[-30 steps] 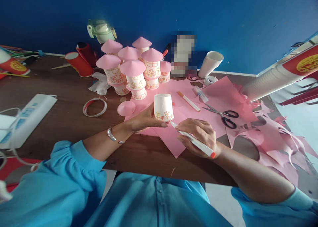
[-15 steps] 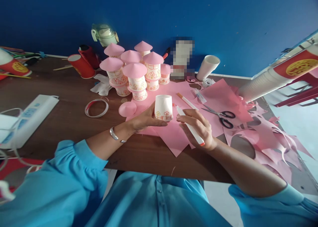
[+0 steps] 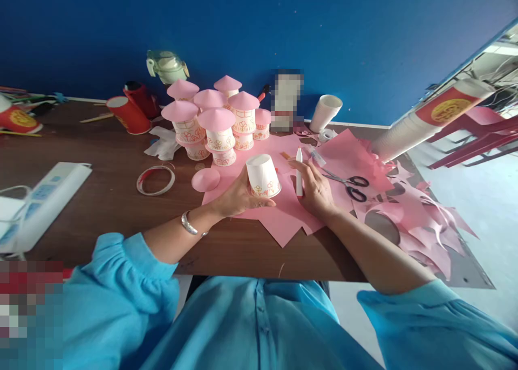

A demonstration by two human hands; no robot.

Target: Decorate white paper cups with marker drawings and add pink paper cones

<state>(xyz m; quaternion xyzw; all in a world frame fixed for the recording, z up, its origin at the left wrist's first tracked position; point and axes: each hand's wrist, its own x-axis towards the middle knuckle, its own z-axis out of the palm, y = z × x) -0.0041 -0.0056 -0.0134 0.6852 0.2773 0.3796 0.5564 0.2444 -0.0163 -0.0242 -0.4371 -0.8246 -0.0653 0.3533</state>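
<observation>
In my left hand point(image 3: 238, 194) is a white paper cup point(image 3: 261, 173), turned upside down and tilted, with red and yellow flowers drawn near its rim. My right hand point(image 3: 318, 189) rests low over the pink paper sheets point(image 3: 279, 224), its fingers closed around a white marker point(image 3: 299, 181) whose tip points away from me. An orange-ended marker point(image 3: 285, 156) lies just beyond, partly hidden by that hand. Behind the cup stand several decorated paper-cup towers point(image 3: 220, 138) with pink cone roofs. A loose pink cone point(image 3: 205, 179) sits left of the cup.
Scissors point(image 3: 348, 182) and pink scraps point(image 3: 424, 224) lie to the right, by a long stack of cups point(image 3: 404, 132). A tape roll point(image 3: 156, 180) and a power strip point(image 3: 44, 203) are on the left. Another white cup point(image 3: 326, 112) stands near the blue wall.
The cup has tipped to the left in my left hand. My right hand has moved away from it, down toward the paper, and the marker has swung to point forward.
</observation>
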